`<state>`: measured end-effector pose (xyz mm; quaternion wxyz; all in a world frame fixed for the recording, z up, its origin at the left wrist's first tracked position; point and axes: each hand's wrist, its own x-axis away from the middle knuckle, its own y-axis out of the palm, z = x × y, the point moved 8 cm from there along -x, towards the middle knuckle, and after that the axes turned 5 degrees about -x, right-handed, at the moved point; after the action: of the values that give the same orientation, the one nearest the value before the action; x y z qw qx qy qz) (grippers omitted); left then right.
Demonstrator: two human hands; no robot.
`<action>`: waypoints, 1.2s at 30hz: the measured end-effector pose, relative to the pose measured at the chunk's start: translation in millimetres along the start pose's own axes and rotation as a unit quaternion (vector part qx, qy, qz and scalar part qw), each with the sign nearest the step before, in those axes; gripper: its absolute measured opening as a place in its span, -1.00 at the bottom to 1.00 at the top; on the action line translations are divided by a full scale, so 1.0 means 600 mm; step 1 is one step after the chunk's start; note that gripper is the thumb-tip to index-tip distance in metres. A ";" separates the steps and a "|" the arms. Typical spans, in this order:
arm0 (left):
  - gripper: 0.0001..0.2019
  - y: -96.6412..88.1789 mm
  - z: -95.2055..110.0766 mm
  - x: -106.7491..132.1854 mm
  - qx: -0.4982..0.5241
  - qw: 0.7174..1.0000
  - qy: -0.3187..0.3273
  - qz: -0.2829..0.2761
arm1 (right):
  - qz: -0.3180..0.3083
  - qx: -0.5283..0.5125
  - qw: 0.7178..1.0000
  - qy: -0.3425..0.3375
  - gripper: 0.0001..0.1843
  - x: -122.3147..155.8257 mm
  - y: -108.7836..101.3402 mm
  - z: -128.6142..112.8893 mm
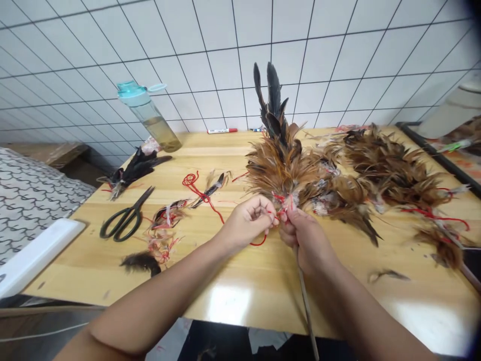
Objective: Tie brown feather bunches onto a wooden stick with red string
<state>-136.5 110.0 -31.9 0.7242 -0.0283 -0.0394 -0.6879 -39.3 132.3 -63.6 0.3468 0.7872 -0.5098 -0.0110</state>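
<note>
My right hand (300, 231) is closed around the bound base of a feather duster (280, 160), brown feathers with long black ones at the tip. Its thin stick (307, 306) runs down below that hand toward me. Close beside it, my left hand (255, 216) pinches a red string (259, 243), which is wound around the feather base and loops below the fingers. The fingertips hide part of the winding. More red string (193, 183) lies coiled on the table to the left, over a small dark feather.
Black scissors (124, 218), feather scraps (161, 243) and a black feather bundle (131, 170) lie left on the wooden table (188, 281). A water bottle (156, 118) leans at the back left, near a red marker (222, 131). Brown feather bundles (387, 165) cover the right side.
</note>
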 end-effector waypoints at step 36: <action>-0.77 -0.019 -0.006 -0.017 0.138 0.990 0.003 -0.037 | 0.022 0.017 0.999 0.034 -0.72 -0.032 -0.035 0.001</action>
<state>-148.4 119.2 -36.7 0.6957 0.0752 -0.1325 -0.7020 -31.9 152.6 -82.2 0.3510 0.7816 -0.5146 0.0318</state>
